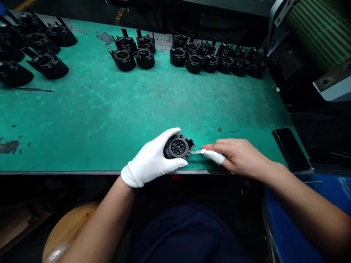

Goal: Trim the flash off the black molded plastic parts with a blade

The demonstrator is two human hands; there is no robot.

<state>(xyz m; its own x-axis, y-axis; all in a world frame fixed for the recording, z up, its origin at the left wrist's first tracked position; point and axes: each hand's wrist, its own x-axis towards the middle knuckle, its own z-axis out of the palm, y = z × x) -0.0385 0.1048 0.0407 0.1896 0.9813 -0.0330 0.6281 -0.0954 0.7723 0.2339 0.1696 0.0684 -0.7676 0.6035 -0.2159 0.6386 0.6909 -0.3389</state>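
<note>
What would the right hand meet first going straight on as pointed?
The round black plastic part in the gloved left hand; the small blade in the right hand seems to touch it.

Matt black plastic part [177,147], white cloth glove [151,160], worn green mat [109,109]

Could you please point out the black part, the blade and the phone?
black part [177,147], head view, its round face.
blade [196,151], head view, its metal tip.
phone [290,149], head view, middle of its screen.

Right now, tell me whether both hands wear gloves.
No: the left hand is gloved in white and grips the round black part, while the right hand shows bare skin, pinching a thin metal tool.
</note>
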